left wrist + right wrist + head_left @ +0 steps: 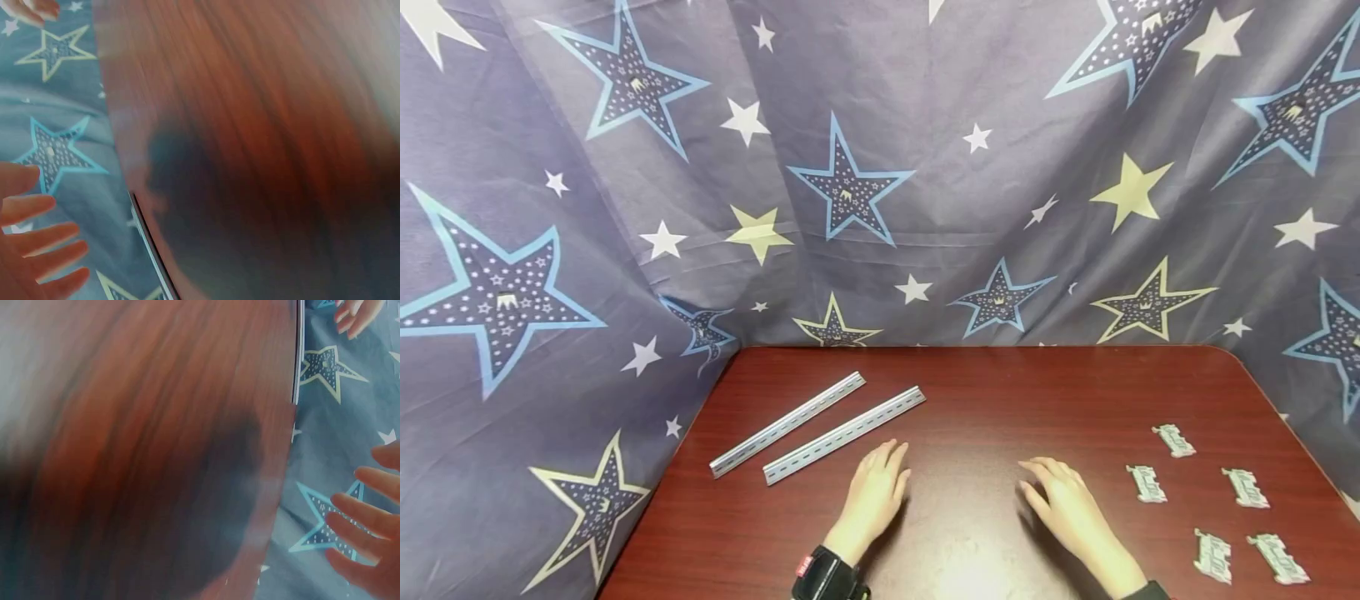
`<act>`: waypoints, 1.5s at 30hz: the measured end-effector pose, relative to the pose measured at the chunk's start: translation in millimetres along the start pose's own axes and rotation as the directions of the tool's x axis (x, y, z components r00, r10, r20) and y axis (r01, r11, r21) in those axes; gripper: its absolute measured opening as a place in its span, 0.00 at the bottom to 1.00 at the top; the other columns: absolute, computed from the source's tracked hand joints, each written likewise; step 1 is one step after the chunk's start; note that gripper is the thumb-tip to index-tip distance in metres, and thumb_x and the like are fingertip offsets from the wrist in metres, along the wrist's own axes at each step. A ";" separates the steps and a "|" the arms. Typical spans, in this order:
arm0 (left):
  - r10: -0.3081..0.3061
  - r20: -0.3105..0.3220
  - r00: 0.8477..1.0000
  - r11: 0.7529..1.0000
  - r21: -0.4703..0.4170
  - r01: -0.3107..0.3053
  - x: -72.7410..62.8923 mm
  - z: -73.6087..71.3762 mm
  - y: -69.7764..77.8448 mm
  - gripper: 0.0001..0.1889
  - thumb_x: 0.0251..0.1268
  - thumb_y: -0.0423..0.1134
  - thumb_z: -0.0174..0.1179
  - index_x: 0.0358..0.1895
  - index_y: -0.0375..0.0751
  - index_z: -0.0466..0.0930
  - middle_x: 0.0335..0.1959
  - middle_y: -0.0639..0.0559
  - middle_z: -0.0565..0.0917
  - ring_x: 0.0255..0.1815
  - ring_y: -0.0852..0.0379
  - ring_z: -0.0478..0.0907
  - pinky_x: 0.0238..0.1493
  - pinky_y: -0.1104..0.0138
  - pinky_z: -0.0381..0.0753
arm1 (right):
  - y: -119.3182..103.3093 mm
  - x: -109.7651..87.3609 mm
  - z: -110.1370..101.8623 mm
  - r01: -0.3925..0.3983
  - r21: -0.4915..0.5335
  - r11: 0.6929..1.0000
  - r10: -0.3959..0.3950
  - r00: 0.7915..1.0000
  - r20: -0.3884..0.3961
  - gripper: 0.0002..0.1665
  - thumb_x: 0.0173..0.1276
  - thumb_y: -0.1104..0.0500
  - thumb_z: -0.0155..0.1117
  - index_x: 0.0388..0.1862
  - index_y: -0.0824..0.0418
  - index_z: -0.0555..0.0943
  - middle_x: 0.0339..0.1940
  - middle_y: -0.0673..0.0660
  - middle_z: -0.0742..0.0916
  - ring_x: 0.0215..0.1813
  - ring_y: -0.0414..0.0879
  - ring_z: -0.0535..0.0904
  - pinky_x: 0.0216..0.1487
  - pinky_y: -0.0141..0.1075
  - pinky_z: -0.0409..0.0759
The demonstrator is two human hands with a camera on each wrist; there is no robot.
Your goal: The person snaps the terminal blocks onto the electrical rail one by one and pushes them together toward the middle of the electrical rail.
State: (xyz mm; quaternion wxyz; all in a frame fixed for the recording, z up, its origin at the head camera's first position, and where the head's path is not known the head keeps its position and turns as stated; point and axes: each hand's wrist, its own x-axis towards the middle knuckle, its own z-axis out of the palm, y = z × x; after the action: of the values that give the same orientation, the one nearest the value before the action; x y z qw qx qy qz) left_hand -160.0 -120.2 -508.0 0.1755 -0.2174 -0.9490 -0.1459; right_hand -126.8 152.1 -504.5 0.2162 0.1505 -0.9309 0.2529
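Note:
My left hand [871, 500] hovers over the front middle of the table with relaxed fingers and nothing in it. Just beyond it, to the left, lie two slotted metal DIN rails [844, 435] [787, 425], side by side and slanting. My right hand [1063, 504] is held over the table on the other side, fingers loosely extended, also holding nothing. Several small pale-green clip-like pieces [1146, 483] lie to its right. In the left wrist view the fingers [53, 240] are spread; the right wrist view shows the other hand's fingers [362, 534] spread too.
The reddish-brown wooden table [985, 400] has rounded far corners. A grey-purple cloth with stars [925, 167] hangs right behind it and along both sides. A black band [827, 575] is worn on the left wrist.

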 end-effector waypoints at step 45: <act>-0.136 0.039 0.990 0.980 0.149 0.129 -16.0 -7.9 -143.6 0.26 0.42 0.42 0.66 0.45 0.28 0.75 0.32 0.40 0.72 0.34 0.43 0.72 0.32 0.53 0.71 | 34.3 -16.9 -33.1 -0.203 0.044 0.978 0.192 0.965 0.179 0.10 0.57 0.61 0.60 0.38 0.61 0.80 0.37 0.56 0.84 0.41 0.53 0.79 0.41 0.47 0.73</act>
State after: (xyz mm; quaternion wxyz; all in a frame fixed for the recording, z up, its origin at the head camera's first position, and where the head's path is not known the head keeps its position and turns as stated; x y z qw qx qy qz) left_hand -210.9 -252.6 -536.1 0.1573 -0.1438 -0.9736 -0.0822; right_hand -114.8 201.0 -500.7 0.1031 0.0850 -0.9483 0.2879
